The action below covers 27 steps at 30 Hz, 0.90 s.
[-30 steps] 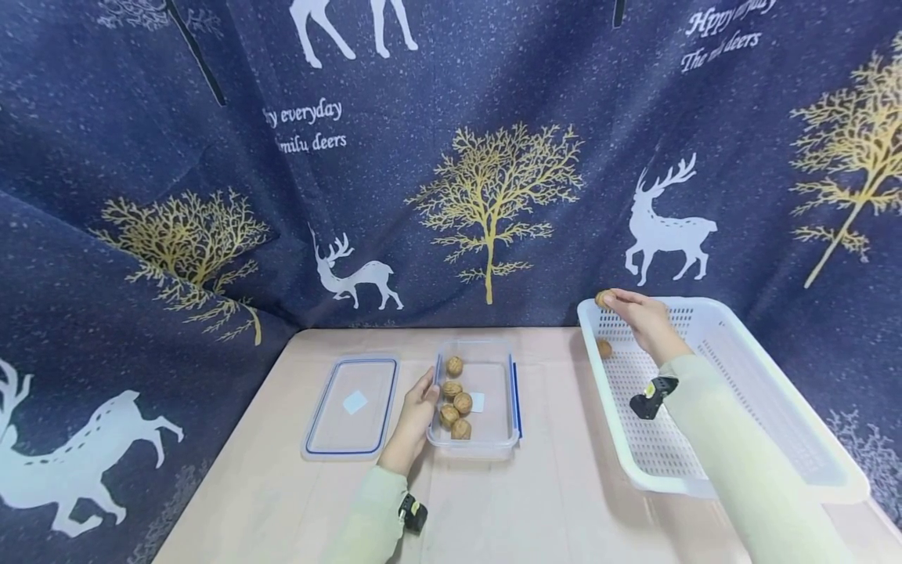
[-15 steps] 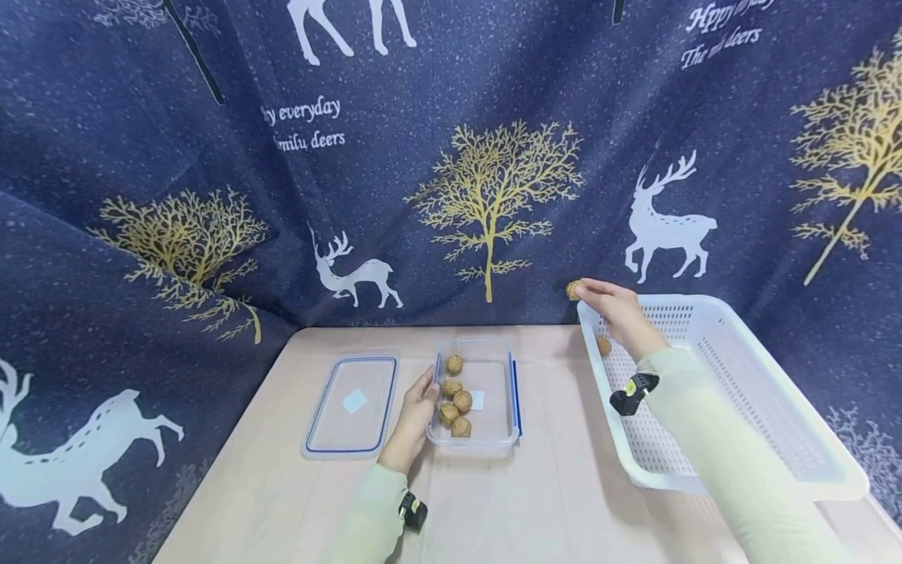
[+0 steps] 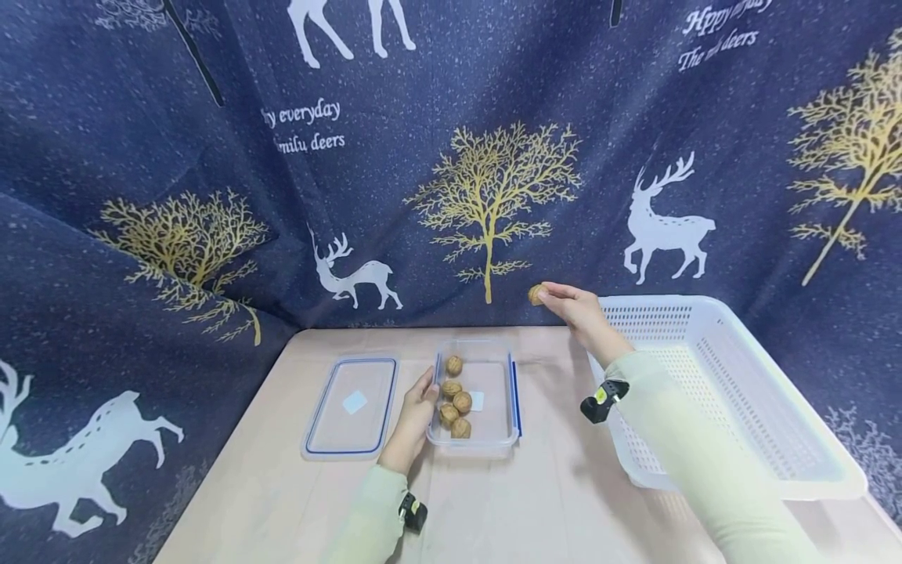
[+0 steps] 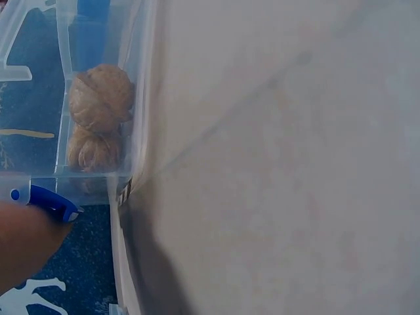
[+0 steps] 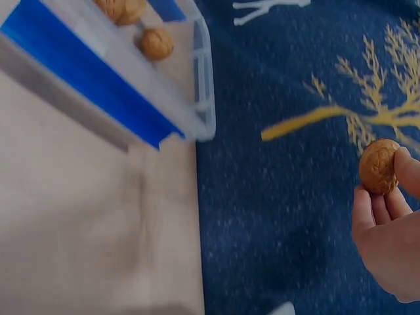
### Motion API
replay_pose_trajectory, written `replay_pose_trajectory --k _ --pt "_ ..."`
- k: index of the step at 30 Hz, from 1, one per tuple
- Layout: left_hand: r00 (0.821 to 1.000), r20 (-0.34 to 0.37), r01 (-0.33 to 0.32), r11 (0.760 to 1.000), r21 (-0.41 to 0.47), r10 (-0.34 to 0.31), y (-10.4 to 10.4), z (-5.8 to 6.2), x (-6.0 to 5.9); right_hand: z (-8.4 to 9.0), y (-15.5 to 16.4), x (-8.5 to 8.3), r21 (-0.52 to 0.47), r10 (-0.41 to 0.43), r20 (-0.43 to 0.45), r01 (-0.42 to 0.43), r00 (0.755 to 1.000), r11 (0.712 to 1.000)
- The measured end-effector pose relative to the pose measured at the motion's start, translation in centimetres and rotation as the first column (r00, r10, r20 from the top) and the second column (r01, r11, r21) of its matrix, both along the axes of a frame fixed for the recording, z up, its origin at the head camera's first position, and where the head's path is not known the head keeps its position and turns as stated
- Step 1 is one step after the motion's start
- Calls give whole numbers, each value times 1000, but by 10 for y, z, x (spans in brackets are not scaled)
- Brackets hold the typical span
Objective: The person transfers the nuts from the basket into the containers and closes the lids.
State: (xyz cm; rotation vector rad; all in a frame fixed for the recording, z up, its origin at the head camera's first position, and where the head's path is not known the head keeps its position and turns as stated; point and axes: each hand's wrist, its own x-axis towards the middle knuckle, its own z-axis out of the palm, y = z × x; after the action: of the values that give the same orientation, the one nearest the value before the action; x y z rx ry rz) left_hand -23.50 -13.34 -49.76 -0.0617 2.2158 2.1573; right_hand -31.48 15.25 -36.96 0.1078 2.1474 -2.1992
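My right hand [image 3: 579, 312] pinches a walnut [image 3: 537, 294] between thumb and fingertips. It is held up between the basket and the clear plastic container [image 3: 496, 427], in front of the cloth. The right wrist view shows the same brown walnut [image 5: 378, 167] at the fingertips. My left hand [image 3: 416, 411] rests against the container's left wall, fingers fairly straight along it and thumb at the rim. Several walnuts [image 3: 462, 402] lie along the left side inside the container. In the left wrist view, a finger [image 4: 29, 239] is beside a blue latch [image 4: 54, 202].
A clear lid with a blue seal [image 3: 350, 407] lies flat left of the container. A white perforated basket [image 3: 747, 368] stands at the right, partly covered by the right forearm. Behind the table [image 3: 521, 501] hangs a dark blue cloth [image 3: 423, 219] with deer and trees.
My right hand has carried the walnut left, from over the basket's far left corner out past its rim. The left hand and container stay put. The forearm now hides the walnut in the basket.
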Motion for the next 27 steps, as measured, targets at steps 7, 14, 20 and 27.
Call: replay_pose_trajectory --k 7,14,20,27 --pt "1000 -12 7 1000 5 -7 -1 0 2 -5 -29 5 -44 63 -5 -64 998 997" --pt "1000 -13 2 1000 19 -2 -1 1 2 -16 -55 8 -54 86 11 -85 996 995" --pt "1000 -13 -2 1000 17 2 -1 0 1 -28 -75 12 -71 110 27 -108 994 992" --pt "1000 -10 11 1000 28 -11 -1 0 1 -45 -93 16 -70 105 26 -103 994 992"
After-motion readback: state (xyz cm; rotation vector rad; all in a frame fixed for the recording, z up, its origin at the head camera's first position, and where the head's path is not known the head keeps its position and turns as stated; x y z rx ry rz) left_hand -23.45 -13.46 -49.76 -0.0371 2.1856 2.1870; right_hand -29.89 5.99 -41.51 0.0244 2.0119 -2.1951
